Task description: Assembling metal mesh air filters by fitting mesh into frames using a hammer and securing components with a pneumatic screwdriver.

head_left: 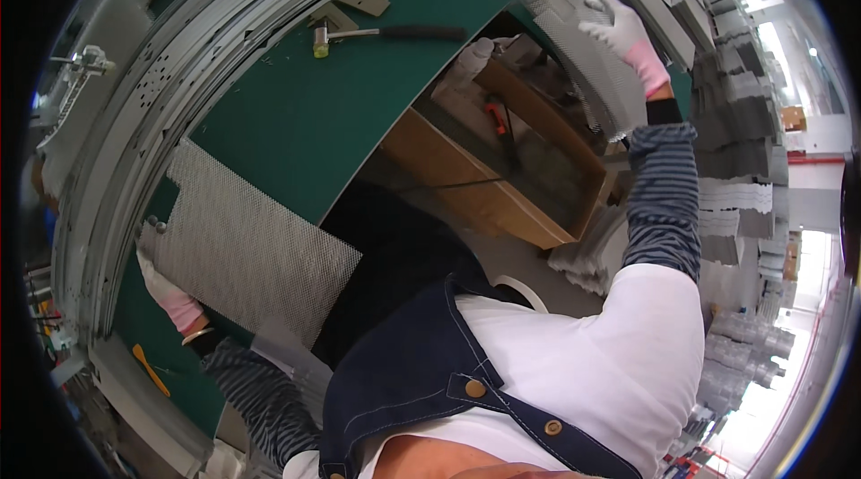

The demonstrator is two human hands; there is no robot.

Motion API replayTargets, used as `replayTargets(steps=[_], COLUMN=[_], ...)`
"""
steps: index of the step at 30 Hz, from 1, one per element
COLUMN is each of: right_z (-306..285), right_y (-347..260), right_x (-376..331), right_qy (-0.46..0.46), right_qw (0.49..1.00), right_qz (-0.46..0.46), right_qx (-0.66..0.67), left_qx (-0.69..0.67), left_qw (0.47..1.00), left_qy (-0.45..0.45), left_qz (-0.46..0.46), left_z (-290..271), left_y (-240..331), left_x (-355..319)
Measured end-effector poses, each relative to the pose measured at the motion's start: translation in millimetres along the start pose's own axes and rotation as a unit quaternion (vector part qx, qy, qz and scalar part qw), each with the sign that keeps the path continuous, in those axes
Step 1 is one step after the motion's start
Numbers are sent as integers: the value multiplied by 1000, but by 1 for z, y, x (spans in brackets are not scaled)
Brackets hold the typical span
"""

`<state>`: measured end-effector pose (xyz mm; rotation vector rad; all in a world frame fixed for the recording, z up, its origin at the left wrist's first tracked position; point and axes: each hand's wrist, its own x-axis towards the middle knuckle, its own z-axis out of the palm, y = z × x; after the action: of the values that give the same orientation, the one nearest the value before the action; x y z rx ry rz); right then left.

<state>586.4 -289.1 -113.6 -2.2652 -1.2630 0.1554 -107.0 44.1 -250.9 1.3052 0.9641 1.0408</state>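
Note:
A grey perforated mesh sheet (256,241) lies on the green tabletop at the left, with its near end over the table's edge. My left hand (164,289), in a white and pink glove, is closed on the sheet's left edge; its fingertips are partly hidden. At the upper right, my right hand (621,30), gloved the same way, rests with fingers apart on another mesh sheet (596,66). That sheet is bent in view and seems to lie with more like it.
A hammer (395,33) and small flat metal pieces (361,1) lie on the green table (296,120). Long metal strips (170,57) line its far left side. Below its edge, an open cardboard box (484,183) holds a red-handled tool (499,118). Yellow-handled pliers (151,370) lie near my left forearm.

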Motion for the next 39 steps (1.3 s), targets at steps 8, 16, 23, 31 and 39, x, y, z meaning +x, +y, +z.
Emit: replayTargets(steps=[8,16,23,31,39], right_z=[31,-111,-121,224,343], right_y=[0,24,-131,-377,-379], right_x=[-96,-78,-53,-61,-49], right_qy=[-144,196,496,-177,-292], right_qw=[909,846,771,912,840], right_qz=[233,178,-146,-170,-28], right_qx=[-313,-462,-372,329,457], left_qx=[-28,275,61,-94,-323], left_qw=[1000,954,993,992,934], left_qy=[4,38,104,47,17], left_qz=[5,109,-2,66,154], left_z=[7,8,31,0,-19], left_y=[-4,-3,32,-10,-54], left_x=[6,5,-10,9,14])
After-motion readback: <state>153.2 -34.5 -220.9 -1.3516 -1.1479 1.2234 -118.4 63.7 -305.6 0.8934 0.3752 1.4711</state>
